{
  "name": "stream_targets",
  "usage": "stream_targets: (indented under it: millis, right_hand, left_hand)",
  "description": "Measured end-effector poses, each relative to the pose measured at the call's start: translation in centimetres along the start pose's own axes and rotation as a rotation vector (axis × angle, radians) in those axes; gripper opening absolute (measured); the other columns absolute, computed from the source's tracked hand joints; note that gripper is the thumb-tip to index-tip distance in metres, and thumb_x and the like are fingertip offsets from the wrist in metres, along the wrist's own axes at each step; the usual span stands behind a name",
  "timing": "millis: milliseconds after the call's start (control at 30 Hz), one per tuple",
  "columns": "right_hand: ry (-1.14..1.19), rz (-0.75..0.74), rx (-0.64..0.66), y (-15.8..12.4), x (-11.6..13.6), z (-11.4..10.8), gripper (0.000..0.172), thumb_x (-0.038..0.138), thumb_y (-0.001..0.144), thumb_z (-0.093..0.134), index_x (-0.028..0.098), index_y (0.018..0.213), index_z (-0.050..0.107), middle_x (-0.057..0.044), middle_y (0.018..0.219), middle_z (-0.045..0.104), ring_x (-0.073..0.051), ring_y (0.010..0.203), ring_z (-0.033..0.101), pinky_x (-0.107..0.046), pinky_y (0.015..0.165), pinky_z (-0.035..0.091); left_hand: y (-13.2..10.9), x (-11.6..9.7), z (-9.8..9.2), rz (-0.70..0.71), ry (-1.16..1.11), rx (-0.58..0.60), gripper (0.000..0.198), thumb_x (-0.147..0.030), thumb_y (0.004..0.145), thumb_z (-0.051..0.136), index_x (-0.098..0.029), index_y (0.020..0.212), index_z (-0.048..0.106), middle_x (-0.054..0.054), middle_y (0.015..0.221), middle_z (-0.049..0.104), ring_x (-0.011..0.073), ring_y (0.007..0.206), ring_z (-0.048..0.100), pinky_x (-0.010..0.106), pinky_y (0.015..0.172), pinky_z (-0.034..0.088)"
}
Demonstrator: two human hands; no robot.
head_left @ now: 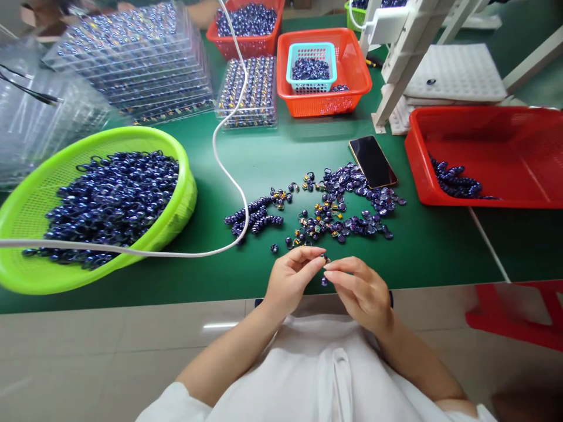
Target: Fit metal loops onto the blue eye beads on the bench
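Observation:
At the front edge of the green table, my left hand [291, 275] pinches a small dark shiny part [324, 258] between thumb and index finger. My right hand [363, 288] meets it from the other side, its fingertips closed at the same part; whether they grip a separate piece is too small to tell. Just below the fingertips a purple-blue bead-like part [324, 281] shows. Beyond my hands lie loose dark blue caps [352, 179] and small pieces with yellow and copper bits [323, 214]. Stacked rows of dark rings [259, 214] lie to the left.
A green basket [187, 193] of dark rings stands left, crossed by a white cable [217, 155]. Clear trays [145, 76] are stacked behind. A phone [373, 161] lies beside the caps. Red bins [505, 158] and an orange basket [323, 105] stand right and back.

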State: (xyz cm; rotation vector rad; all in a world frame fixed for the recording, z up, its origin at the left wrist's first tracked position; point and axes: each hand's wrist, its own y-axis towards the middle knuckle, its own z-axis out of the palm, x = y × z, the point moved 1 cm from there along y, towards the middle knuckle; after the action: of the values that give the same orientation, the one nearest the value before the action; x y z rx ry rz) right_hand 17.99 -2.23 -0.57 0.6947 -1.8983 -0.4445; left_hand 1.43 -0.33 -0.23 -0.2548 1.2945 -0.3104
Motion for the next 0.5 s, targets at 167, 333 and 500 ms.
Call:
stream_targets:
  millis: [167,333,500]
  right_hand:
    - [0.063,0.113,-0.106,-0.24,0.01,0.24,0.046,-0.006,0.083,0.062,0.025,0.116,0.063,-0.006,0.103,0.069,-0.018,0.095,0.068,-0.033,0.079,0.058]
    - [0.016,0.115,-0.116,-0.03,-0.04,0.32,0.044,-0.004,0.084,0.062,0.027,0.115,0.064,-0.005,0.100,0.068,-0.018,0.092,0.067,-0.032,0.076,0.058]
    - [-0.013,0.138,-0.112,0.18,-0.03,0.34,0.041,0.000,0.086,0.061,0.029,0.115,0.063,-0.004,0.098,0.068,-0.018,0.090,0.067,-0.033,0.075,0.058]
  left_hand:
    - [-0.34,0.04,-0.35,0.118,0.101,0.024,0.014,-0.027,0.078,0.077,-0.019,0.089,0.078,0.004,0.084,0.071,0.0144,0.076,0.063,0.024,0.071,0.051]
    - [-0.63,0.12,-0.54,0.285,0.225,0.084,0.014,-0.025,0.084,0.072,-0.018,0.094,0.078,0.005,0.081,0.067,0.0150,0.075,0.059,0.027,0.069,0.048]
    - [-0.60,-0.07,-0.56,0.410,0.310,0.096,0.013,-0.021,0.086,0.070,-0.018,0.096,0.077,0.006,0.078,0.068,0.0166,0.074,0.059,0.029,0.069,0.048]
